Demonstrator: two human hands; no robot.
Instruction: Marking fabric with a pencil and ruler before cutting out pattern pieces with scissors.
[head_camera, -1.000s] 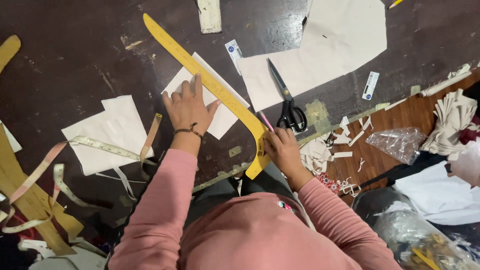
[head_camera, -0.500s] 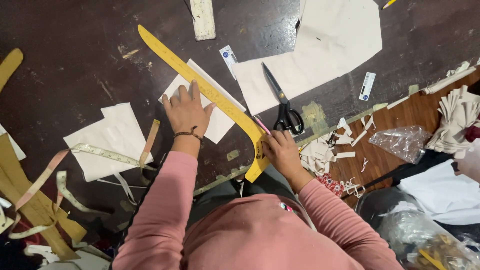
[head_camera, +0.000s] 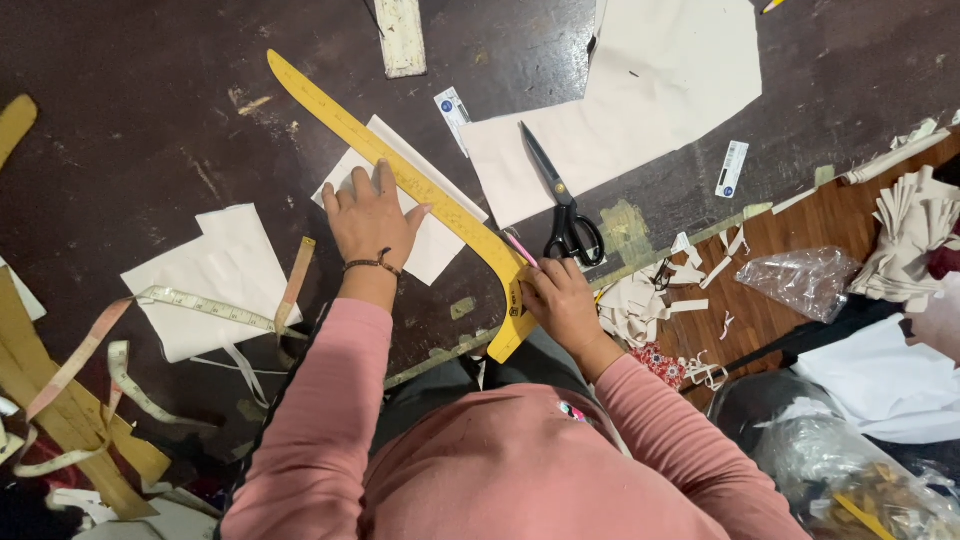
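A dark, scuffed bench (head_camera: 150, 110) carries pale paper pieces (head_camera: 650, 90), a yellow curved ruler (head_camera: 420, 190), black scissors (head_camera: 565, 215), a tape measure (head_camera: 200, 305) — and 2 small tags (head_camera: 732, 168).

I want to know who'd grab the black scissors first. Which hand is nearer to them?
Right. The right hand lies just below the scissors handles, holding a pink pencil; the left hand presses the yellow curved ruler farther left.

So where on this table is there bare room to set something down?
Bare dark tabletop lies left of the yellow curved ruler, above the folded white cloth. Another patch sits right of the big paper sheet. The wooden edge by the scraps is crowded.
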